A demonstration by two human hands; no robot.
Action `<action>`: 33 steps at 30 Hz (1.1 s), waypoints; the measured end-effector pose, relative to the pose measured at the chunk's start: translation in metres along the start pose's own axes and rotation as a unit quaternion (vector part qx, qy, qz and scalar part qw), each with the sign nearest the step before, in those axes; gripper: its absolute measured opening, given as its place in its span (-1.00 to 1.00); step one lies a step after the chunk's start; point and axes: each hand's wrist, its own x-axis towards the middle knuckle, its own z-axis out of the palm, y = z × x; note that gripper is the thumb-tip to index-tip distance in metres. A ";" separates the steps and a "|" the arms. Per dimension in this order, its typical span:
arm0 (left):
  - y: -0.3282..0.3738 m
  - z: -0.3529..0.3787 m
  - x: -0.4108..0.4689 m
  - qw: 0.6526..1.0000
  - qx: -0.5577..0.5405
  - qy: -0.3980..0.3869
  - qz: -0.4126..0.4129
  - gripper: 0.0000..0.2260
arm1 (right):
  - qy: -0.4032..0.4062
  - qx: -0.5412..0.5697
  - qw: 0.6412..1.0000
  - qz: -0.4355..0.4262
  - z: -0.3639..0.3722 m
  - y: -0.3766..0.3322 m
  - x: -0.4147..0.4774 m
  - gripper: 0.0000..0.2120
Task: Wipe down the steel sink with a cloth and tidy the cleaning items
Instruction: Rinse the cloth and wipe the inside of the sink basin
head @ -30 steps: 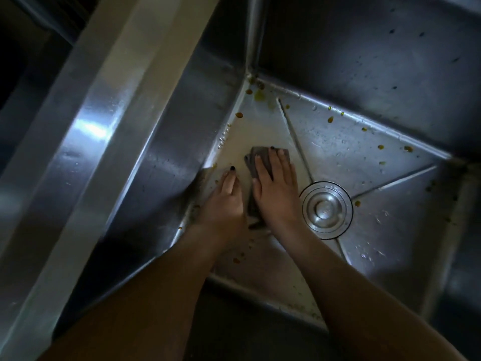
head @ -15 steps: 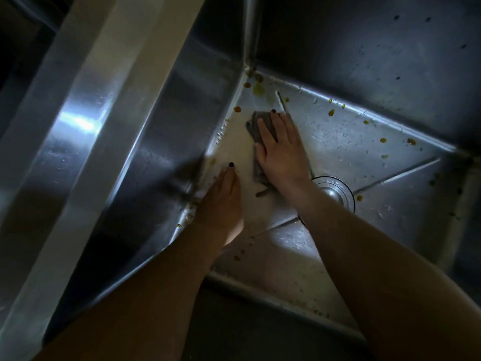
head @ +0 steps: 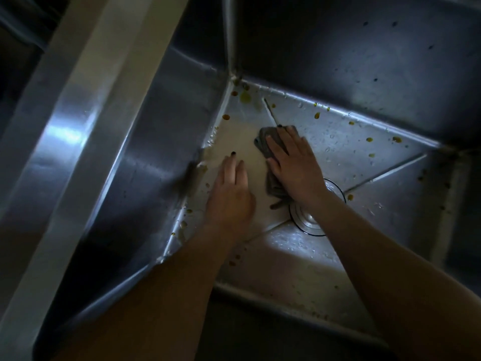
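right hand (head: pixel 294 162) pressing flat on the cloth (head: pixel 270 144), wiping sink (head: pixel 325 259) floor | left hand (head: pixel 231 194) resting flat, holding nothing | brown spots (head: pixel 317 115) remaining; tidying not begun

It is dim where I work; the brightest patch lies low on the sink floor (head: pixel 294 256). Glare streaks the rim (head: pixel 65 134) at left. The corners fall dark, and straight edges bend and blur outward.

No words to read here, no letters or numbers on the steel sink (head: pixel 364 61), none on the grey cloth (head: pixel 274 187), none on the round drain (head: pixel 307 220), all dim and plain
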 end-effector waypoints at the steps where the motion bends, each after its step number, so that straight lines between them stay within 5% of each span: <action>1: 0.005 0.005 0.006 1.000 -0.015 -0.006 -0.002 -0.48 | -0.006 -0.013 1.000 -0.012 -0.002 0.007 0.000 -0.53; 6: 0.023 0.040 0.050 0.997 -0.033 0.018 -0.064 -0.48 | -0.002 -0.017 1.000 -0.011 -0.007 0.024 0.001 -0.53; 13: 0.017 0.059 0.060 0.993 -0.028 0.102 -0.045 -0.55 | 0.049 0.077 0.996 0.023 0.004 0.018 0.003 -0.58; 33: 0.013 0.069 0.064 0.988 0.025 0.140 -0.062 -0.55 | 0.052 0.003 0.988 -0.143 -0.010 0.005 0.097 -0.59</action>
